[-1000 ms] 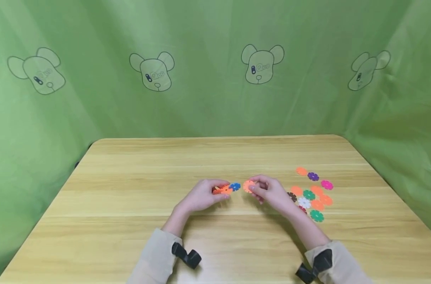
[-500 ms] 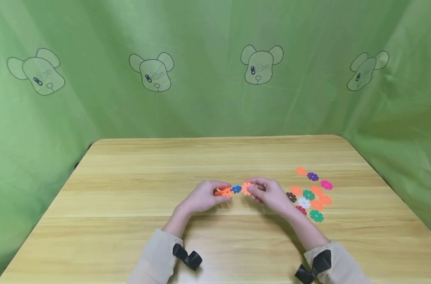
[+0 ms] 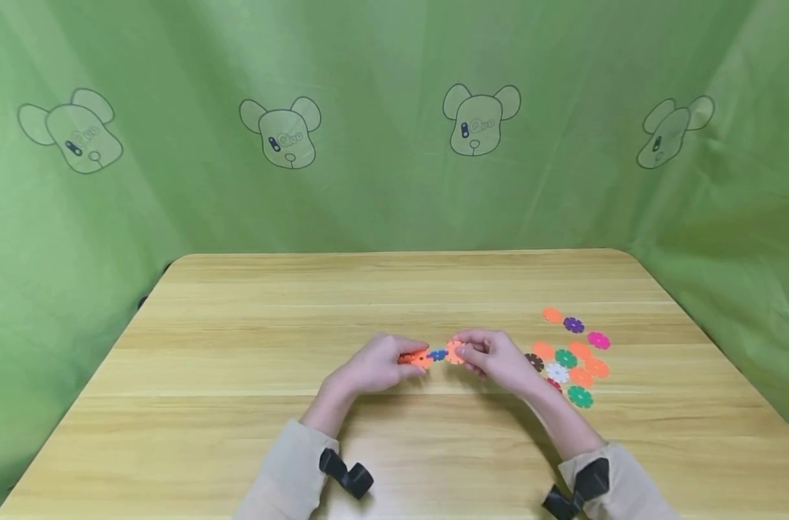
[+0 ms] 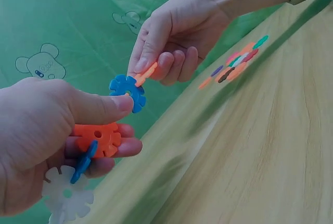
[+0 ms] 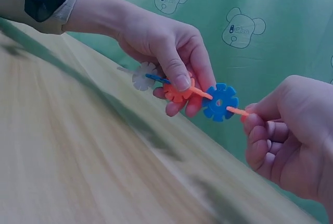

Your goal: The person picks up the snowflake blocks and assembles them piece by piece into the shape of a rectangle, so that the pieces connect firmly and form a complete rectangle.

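My left hand (image 3: 376,363) grips a chain of slotted plastic snowflake discs above the table. In the left wrist view the chain has a whitish disc (image 4: 66,197), a blue disc (image 4: 83,162) and an orange disc (image 4: 104,139) by the fingers. Another blue disc (image 5: 220,102) sticks out at the chain's right end. Between thumb and forefinger, my right hand (image 3: 501,359) pinches an orange disc (image 3: 455,352). Its edge meets that end blue disc, crosswise, at a slot; how deep it sits I cannot tell. Parts of the chain are hidden by the left fingers.
Loose discs lie flat to the right of my right forearm, among them a purple one (image 3: 573,325), a pink one (image 3: 599,340), a white one (image 3: 557,373) and several orange ones. The wooden table (image 3: 238,318) ends at a green curtain (image 3: 381,188).
One second ago the right hand's orange disc was apart from the blue one. The two came together, and both hands have lowered slightly, with the blue disc turning more edge-on.
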The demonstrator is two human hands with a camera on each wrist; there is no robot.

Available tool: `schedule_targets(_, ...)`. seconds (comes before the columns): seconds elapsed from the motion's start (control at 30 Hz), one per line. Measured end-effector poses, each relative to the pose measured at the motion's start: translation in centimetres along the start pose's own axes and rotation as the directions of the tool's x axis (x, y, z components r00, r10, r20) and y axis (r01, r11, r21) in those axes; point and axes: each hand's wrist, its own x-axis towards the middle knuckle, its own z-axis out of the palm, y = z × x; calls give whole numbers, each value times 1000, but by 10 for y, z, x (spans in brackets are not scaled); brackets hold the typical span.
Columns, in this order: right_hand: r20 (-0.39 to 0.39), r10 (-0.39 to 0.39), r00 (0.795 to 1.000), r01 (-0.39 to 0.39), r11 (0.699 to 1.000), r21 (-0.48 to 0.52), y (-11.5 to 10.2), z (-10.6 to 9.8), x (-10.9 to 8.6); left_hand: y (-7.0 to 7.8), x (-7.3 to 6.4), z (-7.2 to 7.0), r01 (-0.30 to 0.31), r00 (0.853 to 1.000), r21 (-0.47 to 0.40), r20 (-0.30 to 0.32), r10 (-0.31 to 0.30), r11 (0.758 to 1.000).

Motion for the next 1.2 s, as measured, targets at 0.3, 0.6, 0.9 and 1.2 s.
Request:
schedule_targets(0.3, 2, 8, 1000, -8, 992, 124, 5, 8, 1, -3, -3, -1, -40, 999, 30, 36, 39, 999)
schedule_targets(0.6, 43, -7, 999, 1, 989, 148, 5, 6, 1, -3, -3, -1, -79, 995, 44, 62, 76, 996)
schedule_targets(0.9, 50, -3, 999, -8, 978, 208, 7, 8, 0, -3, -1, -2, -83, 993, 26, 86, 80, 996)
schedule_targets(1.2, -5, 35, 999, -34, 977, 210, 8, 13, 3, -2, -1, -2, -43, 998, 27, 52, 41, 999)
